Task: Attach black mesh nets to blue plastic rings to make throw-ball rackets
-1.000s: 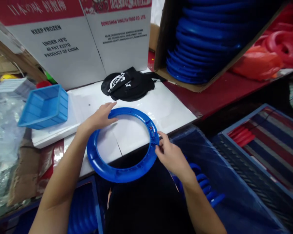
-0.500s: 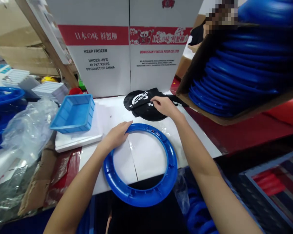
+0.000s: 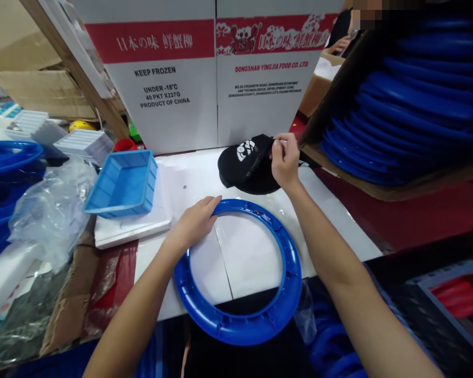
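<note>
A blue plastic ring (image 3: 238,336) lies with its ribbed, hollow side up, its near part jutting past the edge of the white work surface (image 3: 244,257). My left hand (image 3: 195,220) grips the ring's upper left rim, fingers over it and the thumb out of sight. Farther back, my right hand (image 3: 286,160) is closed in a pinch on the edge of a black fabric piece with white print (image 3: 244,157). That piece is partly lifted and folded over. Under it lies more black fabric (image 3: 260,181), partly covered by the lifted piece and my hand.
White printed cartons (image 3: 165,121) stand behind the fabric. To the left, a blue tray (image 3: 124,184) sits on white foam (image 3: 132,233), beside clear plastic bags (image 3: 55,205). A tilted cardboard box (image 3: 362,193) of stacked blue rings (image 3: 410,121) is at right. Another person's hand (image 3: 339,46) shows beyond.
My right hand has pinched the top black fabric piece and pulled it up and to the right, folding it. My left hand stays on the ring. The view has shifted slightly.
</note>
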`<action>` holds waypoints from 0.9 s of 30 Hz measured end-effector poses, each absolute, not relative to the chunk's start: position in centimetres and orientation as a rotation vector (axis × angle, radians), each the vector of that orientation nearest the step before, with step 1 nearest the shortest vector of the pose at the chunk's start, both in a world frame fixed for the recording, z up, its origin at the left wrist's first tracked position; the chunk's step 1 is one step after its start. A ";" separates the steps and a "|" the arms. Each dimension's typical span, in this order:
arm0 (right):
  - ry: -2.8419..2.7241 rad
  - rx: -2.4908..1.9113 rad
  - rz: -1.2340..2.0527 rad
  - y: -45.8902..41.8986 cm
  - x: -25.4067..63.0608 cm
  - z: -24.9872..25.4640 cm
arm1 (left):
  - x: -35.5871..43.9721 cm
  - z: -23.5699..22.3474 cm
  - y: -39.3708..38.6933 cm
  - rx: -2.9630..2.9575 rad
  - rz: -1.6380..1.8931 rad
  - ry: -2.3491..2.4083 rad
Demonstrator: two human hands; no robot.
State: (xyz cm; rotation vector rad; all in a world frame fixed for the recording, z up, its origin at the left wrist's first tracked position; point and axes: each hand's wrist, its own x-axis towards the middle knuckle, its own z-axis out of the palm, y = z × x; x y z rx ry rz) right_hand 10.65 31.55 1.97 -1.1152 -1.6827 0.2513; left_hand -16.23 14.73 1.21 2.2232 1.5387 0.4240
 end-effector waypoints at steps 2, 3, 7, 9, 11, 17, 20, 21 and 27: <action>-1.665 -1.048 0.387 29.9 10.1 3.7 | -16.1 1.1 14.9 2.191 0.612 1.488; -1.667 -1.023 0.486 29.0 9.7 4.6 | -16.1 1.1 15.0 2.148 0.731 1.464; -1.678 -0.853 1.039 25.6 8.1 7.2 | -15.7 1.2 15.5 1.818 1.158 1.313; -1.656 -0.742 1.325 24.5 7.5 7.4 | -15.6 1.3 15.5 1.645 1.241 1.195; -1.628 -0.643 1.578 24.0 7.0 7.0 | -15.6 1.6 15.5 1.462 1.241 1.125; -1.734 -0.560 1.948 24.8 6.9 5.7 | -14.9 2.1 15.0 1.119 1.121 1.098; -2.057 -0.582 1.873 25.4 7.7 5.8 | -14.5 2.3 14.7 1.227 1.119 1.164; -2.163 -0.595 1.803 25.5 7.9 5.8 | -14.5 2.4 14.5 1.264 1.107 1.185; -2.380 -0.684 1.554 25.9 8.5 6.2 | -15.0 3.8 13.6 1.486 0.788 1.096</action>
